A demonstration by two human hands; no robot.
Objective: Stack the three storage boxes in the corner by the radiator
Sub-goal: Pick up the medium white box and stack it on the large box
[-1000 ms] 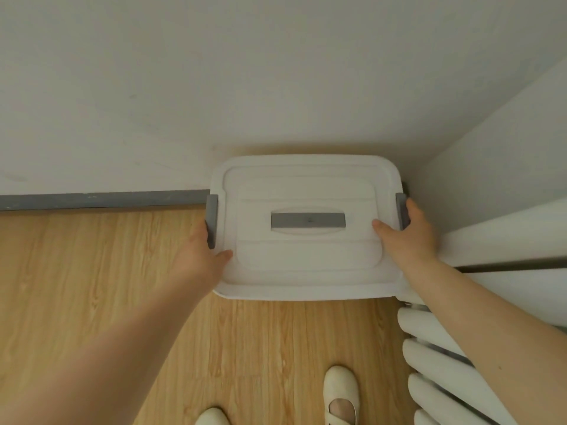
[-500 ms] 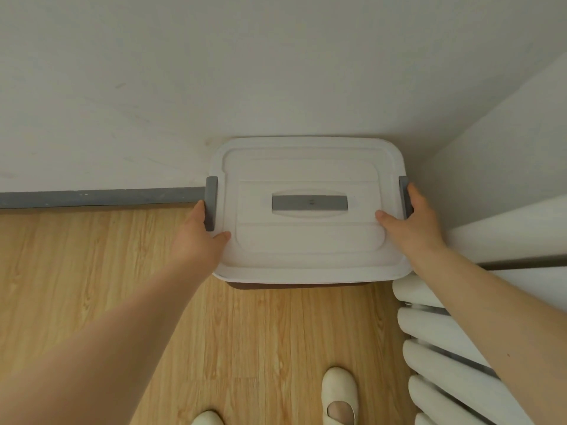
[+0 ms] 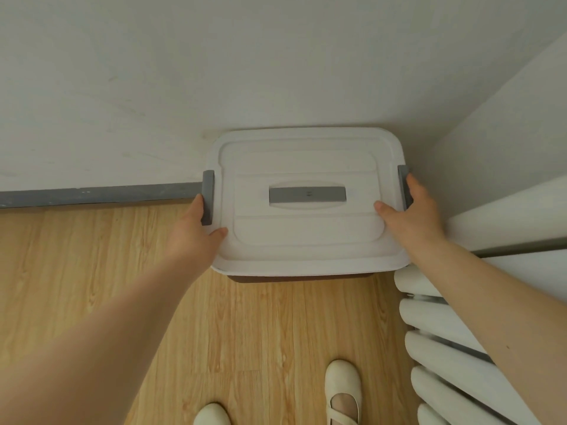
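Both hands, left (image 3: 196, 237) and right (image 3: 412, 214), clasp the box (image 3: 306, 234) beside the radiator (image 3: 441, 348), thumbs on the lid, fingers hidden; next, settle it squarely and release.

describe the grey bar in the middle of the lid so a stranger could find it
Start at the room corner above the white ribbed radiator, where a white plastic storage box sits. The flat grey rectangular handle lies centred in an oval recess on its lid, horizontal, unlike the two upright grey side clips.

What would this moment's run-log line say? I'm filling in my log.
stage: placing | left hand: gripping box side | right hand: gripping opposite side | location: corner beside radiator
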